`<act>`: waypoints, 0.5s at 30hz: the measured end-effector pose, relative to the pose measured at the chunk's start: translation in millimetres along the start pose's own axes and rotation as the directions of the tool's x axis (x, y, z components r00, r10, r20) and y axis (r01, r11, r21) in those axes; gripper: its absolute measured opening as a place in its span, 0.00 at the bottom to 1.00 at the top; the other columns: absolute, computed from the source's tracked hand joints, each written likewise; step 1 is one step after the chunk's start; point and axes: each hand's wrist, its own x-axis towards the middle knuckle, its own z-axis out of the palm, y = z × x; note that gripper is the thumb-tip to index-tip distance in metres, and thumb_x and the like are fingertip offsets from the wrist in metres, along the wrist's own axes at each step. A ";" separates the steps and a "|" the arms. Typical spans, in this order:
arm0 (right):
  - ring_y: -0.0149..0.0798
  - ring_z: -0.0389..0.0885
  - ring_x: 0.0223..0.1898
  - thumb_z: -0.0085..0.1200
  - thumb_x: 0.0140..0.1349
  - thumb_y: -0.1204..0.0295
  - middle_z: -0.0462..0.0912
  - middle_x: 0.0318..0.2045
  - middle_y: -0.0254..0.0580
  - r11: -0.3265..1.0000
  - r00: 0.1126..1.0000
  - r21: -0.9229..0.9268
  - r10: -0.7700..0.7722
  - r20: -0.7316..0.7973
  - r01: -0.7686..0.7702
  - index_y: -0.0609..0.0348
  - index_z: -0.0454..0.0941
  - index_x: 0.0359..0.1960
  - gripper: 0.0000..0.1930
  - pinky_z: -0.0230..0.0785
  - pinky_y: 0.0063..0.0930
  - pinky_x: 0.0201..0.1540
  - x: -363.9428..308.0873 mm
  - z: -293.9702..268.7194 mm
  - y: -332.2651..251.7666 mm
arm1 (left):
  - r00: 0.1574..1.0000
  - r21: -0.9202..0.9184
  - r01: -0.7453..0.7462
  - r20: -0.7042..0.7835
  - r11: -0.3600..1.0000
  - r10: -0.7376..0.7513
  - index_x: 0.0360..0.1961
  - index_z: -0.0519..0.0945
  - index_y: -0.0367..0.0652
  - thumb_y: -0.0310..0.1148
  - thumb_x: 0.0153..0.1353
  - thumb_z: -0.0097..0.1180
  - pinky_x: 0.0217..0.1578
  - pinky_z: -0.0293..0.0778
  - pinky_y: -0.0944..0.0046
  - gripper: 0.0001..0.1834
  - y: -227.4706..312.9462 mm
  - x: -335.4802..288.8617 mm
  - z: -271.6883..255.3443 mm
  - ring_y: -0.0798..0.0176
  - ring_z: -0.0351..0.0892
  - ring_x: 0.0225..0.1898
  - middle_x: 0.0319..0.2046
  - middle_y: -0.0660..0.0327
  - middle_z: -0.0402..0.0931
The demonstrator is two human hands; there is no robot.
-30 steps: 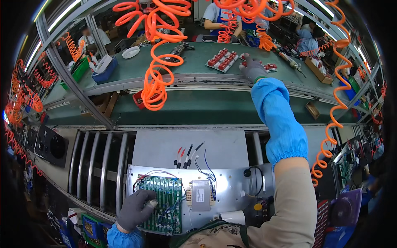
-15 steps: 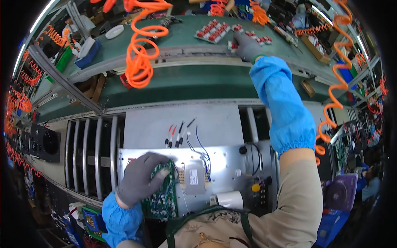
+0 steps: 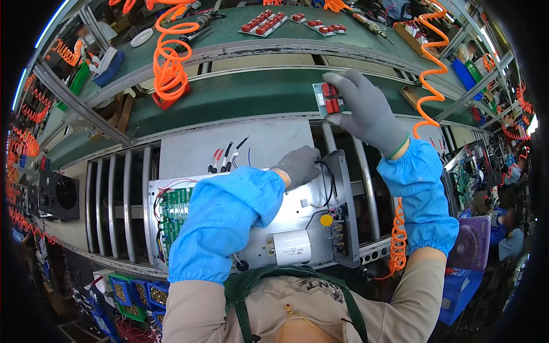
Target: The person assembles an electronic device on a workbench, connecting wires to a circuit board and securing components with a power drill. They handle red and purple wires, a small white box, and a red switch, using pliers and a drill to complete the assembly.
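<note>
In my right hand (image 3: 369,111), gloved in grey, is a small circuit board (image 3: 319,102) with red block-shaped components, raised over the green conveyor. Thumb and fingers pinch it by its edges. My left hand (image 3: 300,166), also gloved, is at the far right part of a metal chassis (image 3: 297,211), beside a black cable (image 3: 328,186). Its fingers are curled together, and what they grip, if anything, is hidden. The chassis carries a green circuit board (image 3: 174,211), partly behind my left sleeve, and a white cylinder (image 3: 291,247). A dark upright panel (image 3: 345,208) forms its right side.
More red-component boards (image 3: 263,24) lie on the green shelf (image 3: 229,26) across from me. Orange coiled hoses (image 3: 170,68) hang at left and right. Metal rollers (image 3: 127,206) run under the chassis. Bins of small parts (image 3: 140,292) stand at lower left, a purple fan (image 3: 469,243) at right.
My right hand has come back from the shelf with a small red-component board. My left hand has moved from the green board to the chassis's far right. The view has shifted.
</note>
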 end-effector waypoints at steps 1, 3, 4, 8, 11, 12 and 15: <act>0.47 0.76 0.43 0.68 0.40 0.72 0.71 0.44 0.43 0.999 0.999 0.014 0.030 0.019 -0.030 0.53 0.67 0.53 0.34 0.73 0.35 0.43 -3.0 -3.5 -3.4 | 1.000 0.029 0.024 0.013 0.999 -0.024 0.45 0.75 0.42 0.38 0.54 0.55 0.49 0.69 0.55 0.18 2.2 -0.1 -2.2 0.48 0.73 0.47 0.44 0.51 0.73; 0.46 0.77 0.43 0.69 0.39 0.72 0.71 0.45 0.43 0.997 0.998 0.044 0.059 0.034 -0.061 0.53 0.68 0.51 0.33 0.74 0.35 0.43 -6.9 -5.1 -7.2 | 0.999 0.062 0.034 -0.033 0.998 -0.032 0.43 0.76 0.41 0.38 0.54 0.55 0.49 0.69 0.56 0.17 1.9 -2.3 4.9 0.48 0.74 0.47 0.42 0.51 0.74; 0.45 0.77 0.42 0.69 0.39 0.72 0.72 0.45 0.43 0.997 0.998 0.058 0.058 0.030 -0.060 0.52 0.68 0.51 0.33 0.74 0.34 0.42 -7.2 -4.8 -7.2 | 0.998 0.077 0.039 -0.059 0.996 -0.035 0.42 0.77 0.41 0.38 0.55 0.54 0.49 0.69 0.56 0.16 2.3 -1.9 6.4 0.48 0.74 0.46 0.41 0.51 0.74; 0.44 0.78 0.41 0.68 0.39 0.72 0.71 0.46 0.42 0.994 0.999 0.098 0.039 -0.008 -0.038 0.53 0.68 0.51 0.33 0.75 0.33 0.43 -7.9 -4.8 -6.7 | 0.986 0.038 0.165 -0.042 0.986 -0.163 0.40 0.79 0.41 0.40 0.55 0.54 0.47 0.71 0.55 0.16 -1.7 2.8 3.4 0.48 0.75 0.45 0.41 0.50 0.75; 0.42 0.79 0.41 0.69 0.39 0.72 0.71 0.46 0.41 0.994 0.995 0.113 0.009 -0.098 0.003 0.54 0.68 0.50 0.33 0.76 0.31 0.42 -13.3 -10.4 -3.1 | 0.979 0.023 0.199 0.031 0.980 -0.199 0.39 0.80 0.43 0.40 0.56 0.51 0.46 0.72 0.55 0.15 -15.8 14.0 -13.2 0.47 0.76 0.44 0.42 0.48 0.76; 0.41 0.79 0.41 0.69 0.39 0.72 0.72 0.45 0.41 0.990 0.992 0.143 0.021 -0.121 -0.004 0.54 0.69 0.50 0.32 0.76 0.31 0.41 -17.1 -12.0 -0.7 | 0.983 0.114 0.162 0.071 0.980 -0.171 0.40 0.80 0.44 0.42 0.56 0.50 0.46 0.72 0.55 0.16 -14.9 21.0 -25.7 0.47 0.77 0.44 0.42 0.48 0.76; 0.37 0.79 0.40 0.69 0.39 0.69 0.74 0.43 0.41 0.985 0.980 0.171 0.025 -0.196 0.009 0.55 0.70 0.47 0.30 0.76 0.27 0.36 -23.9 -18.8 -1.4 | 0.980 0.105 0.183 0.063 0.978 -0.190 0.42 0.80 0.45 0.44 0.55 0.51 0.47 0.72 0.57 0.18 -23.4 40.9 -40.9 0.49 0.76 0.44 0.44 0.50 0.76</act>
